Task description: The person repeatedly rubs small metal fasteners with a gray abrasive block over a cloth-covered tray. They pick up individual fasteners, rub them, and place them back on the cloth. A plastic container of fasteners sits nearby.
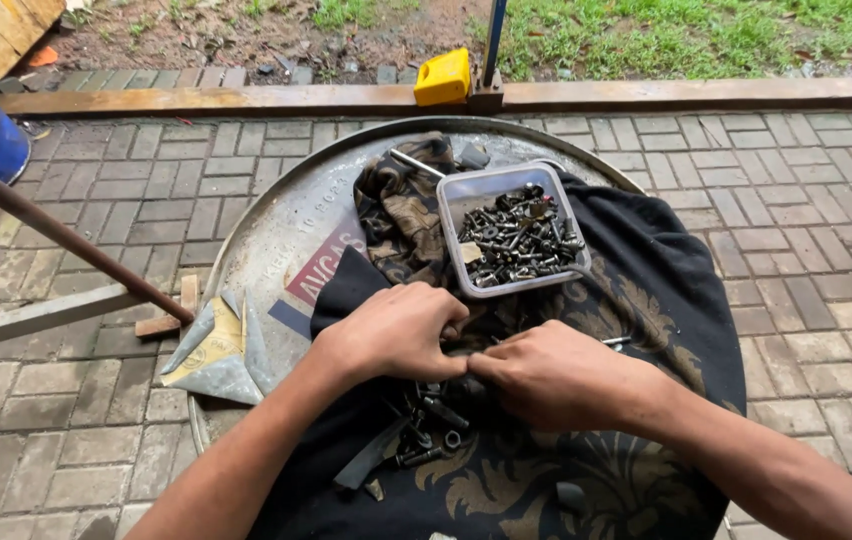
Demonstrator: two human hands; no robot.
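The round metal drum lid (276,215) is my bench, set on the brick paving, and most of it lies under a black cloth with a gold pattern (646,290). At twelve o'clock on that cloth sits a clear plastic tub (466,195) heaped with dark bolts and nuts (519,243). At nine o'clock, off the cloth's edge, lies a bent scrap of grey sheet metal (214,352).

At six o'clock, right under my wrists, is a loose scatter of bolts (428,425) on the cloth, and that is where the piece I am working on sits: a small dark fastener caught between my two hands, so covered by them that I cannot tell its shape.

My left hand (396,330) comes in from seven o'clock, knuckles up, fingers curled tight and pressed together around the piece. My right hand (556,375) comes in from four o'clock, its fingertips bunched and pinching the same piece where the hands touch. Both forearms run low and nearly level over the cloth.

To do this well, I judge I should keep one hand as the fixed clamp and turn only with the other, staying low over the cloth so that anything slipping loose lands there rather than rolling onto the bricks.
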